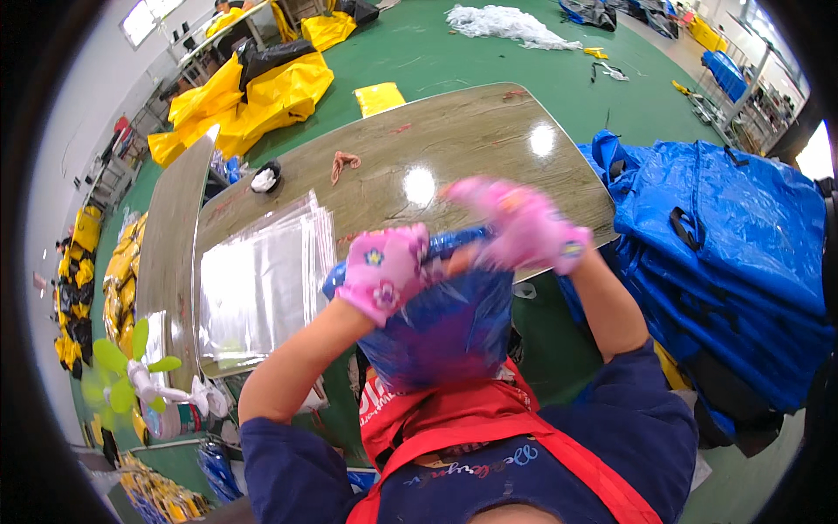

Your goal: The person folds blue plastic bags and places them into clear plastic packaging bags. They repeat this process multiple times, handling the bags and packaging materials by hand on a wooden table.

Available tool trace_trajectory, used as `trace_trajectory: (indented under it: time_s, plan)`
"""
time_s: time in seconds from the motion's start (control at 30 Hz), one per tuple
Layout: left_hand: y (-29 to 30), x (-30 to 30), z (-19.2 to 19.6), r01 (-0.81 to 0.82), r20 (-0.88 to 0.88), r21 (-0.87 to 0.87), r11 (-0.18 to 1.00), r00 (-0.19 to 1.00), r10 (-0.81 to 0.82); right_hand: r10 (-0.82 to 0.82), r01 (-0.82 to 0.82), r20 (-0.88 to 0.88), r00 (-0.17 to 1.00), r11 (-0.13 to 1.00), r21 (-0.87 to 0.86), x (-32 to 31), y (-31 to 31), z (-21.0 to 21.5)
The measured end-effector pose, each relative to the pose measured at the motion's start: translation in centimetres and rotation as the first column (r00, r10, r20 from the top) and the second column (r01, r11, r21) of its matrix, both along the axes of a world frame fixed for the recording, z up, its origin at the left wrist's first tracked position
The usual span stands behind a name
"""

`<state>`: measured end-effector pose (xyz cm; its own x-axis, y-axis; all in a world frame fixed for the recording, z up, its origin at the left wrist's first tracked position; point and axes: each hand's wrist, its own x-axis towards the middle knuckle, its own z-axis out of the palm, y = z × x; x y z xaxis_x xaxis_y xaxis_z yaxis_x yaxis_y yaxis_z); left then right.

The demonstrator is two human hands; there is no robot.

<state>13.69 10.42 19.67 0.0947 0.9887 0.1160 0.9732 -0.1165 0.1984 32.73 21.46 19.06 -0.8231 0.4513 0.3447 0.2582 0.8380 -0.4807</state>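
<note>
Both my hands wear pink flowered gloves. My left hand (pixel 387 269) grips the upper left edge of a clear plastic bag with a folded blue item (pixel 445 327) inside, held upright against my red apron. My right hand (pixel 519 223) is closed on the top right of the same bag and looks blurred from motion. The bundle hangs over the near edge of the wooden table (pixel 454 140).
A stack of clear plastic bags (pixel 262 279) lies on the table to my left. A heap of blue bags (pixel 724 253) sits to my right. Yellow bags (pixel 253 96) lie on the green floor beyond. A small green fan (pixel 140 375) stands at lower left.
</note>
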Motion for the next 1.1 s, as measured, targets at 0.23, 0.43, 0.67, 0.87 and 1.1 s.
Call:
trace_trajectory:
  time_s: [0.23, 0.43, 0.67, 0.87, 1.1]
  plan:
    - [-5.2, -9.3, -0.3, 0.004, 0.268, -0.272, 0.962, 0.961, 0.072, 0.435, -0.2, 0.295, 0.85, 0.787, -0.584, -3.8, 3.2, 0.1]
    - [-12.5, -16.0, -3.1, -0.696, 0.828, 0.259, 0.67, 0.517, 0.217, -0.409, -0.039, -0.393, 0.824, 0.651, -0.758, -3.4, 13.6, 1.3]
    - [-15.8, -12.7, -15.5, -0.536, 0.914, -0.35, 0.768, -0.016, 0.405, -0.666, 0.633, 0.692, 0.279, 0.669, 0.389, 8.7, 15.5, -3.1]
    - [-14.2, -11.6, -18.0, -0.316, 0.885, -0.465, 0.827, -0.125, 0.449, -0.741, 0.762, 0.666, 0.085, 0.479, 0.436, 22.9, 9.0, -1.0]
    - [-9.4, -6.6, -15.8, -0.005, 0.931, -0.359, 0.933, 0.068, 0.358, -0.527, 0.68, 0.716, -0.458, 0.311, 0.664, 32.6, 10.5, -2.5]
